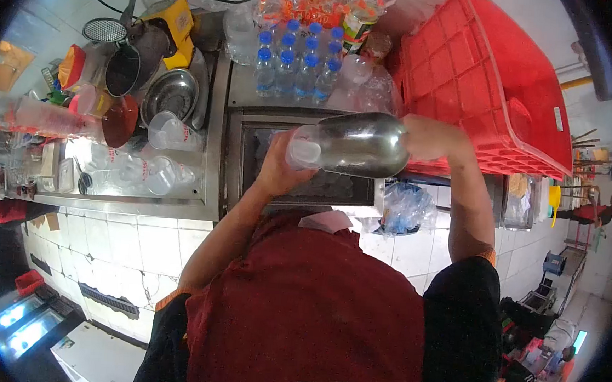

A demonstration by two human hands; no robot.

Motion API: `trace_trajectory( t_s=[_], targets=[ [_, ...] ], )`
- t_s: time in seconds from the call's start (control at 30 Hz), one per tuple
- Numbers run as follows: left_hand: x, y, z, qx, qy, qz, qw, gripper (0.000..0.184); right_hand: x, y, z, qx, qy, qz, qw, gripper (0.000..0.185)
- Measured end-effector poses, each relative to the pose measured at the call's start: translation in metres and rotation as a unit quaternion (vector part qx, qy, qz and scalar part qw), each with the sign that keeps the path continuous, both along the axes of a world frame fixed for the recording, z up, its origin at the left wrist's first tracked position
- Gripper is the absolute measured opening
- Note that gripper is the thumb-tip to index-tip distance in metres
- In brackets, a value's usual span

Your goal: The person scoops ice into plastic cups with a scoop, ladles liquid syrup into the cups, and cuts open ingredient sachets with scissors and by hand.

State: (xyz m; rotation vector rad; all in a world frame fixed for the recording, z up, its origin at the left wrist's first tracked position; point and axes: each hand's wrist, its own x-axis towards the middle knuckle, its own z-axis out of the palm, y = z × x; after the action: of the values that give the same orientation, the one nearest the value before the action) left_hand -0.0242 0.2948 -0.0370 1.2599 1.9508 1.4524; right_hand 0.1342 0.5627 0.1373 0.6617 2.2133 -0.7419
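Note:
My left hand (279, 164) is wrapped around a clear plastic cup (303, 152). Against the cup's mouth lies a large, shiny, dark greenish rounded container (364, 145), lying on its side; its exact kind is unclear. At its far right end, my right hand (429, 137) grips it, with the fingers partly hidden. Beneath both sits a metal-rimmed bin (233, 150) set into the counter, and what looks like ice (327, 187) shows inside.
Several blue-capped water bottles (286, 72) stand behind the bin. A big red crate (456, 74) rises at the right. On the left counter are clear cups (172, 132), a metal bowl (171, 96) and pans (123, 69). A plastic bag (409, 209) hangs at the bin's front right.

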Motion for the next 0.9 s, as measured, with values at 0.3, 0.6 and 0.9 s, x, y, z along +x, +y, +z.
trace_trajectory(
  t_s=[0.3,0.6,0.9],
  targets=[
    [-0.002,-0.037,0.026,0.072,-0.115,0.011,0.991,0.084,0.048,0.005,-0.022,-0.076,0.036,-0.119,0.989,0.027],
    [-0.023,-0.097,0.052,0.055,-0.052,0.141,0.987,0.085,-0.011,-0.088,-0.248,0.147,0.003,-0.030,0.989,0.068],
    [-0.002,-0.211,0.101,0.014,-0.086,0.185,0.979,0.087,-0.126,-0.118,-0.297,0.261,0.342,0.017,0.903,0.072]
  ],
)
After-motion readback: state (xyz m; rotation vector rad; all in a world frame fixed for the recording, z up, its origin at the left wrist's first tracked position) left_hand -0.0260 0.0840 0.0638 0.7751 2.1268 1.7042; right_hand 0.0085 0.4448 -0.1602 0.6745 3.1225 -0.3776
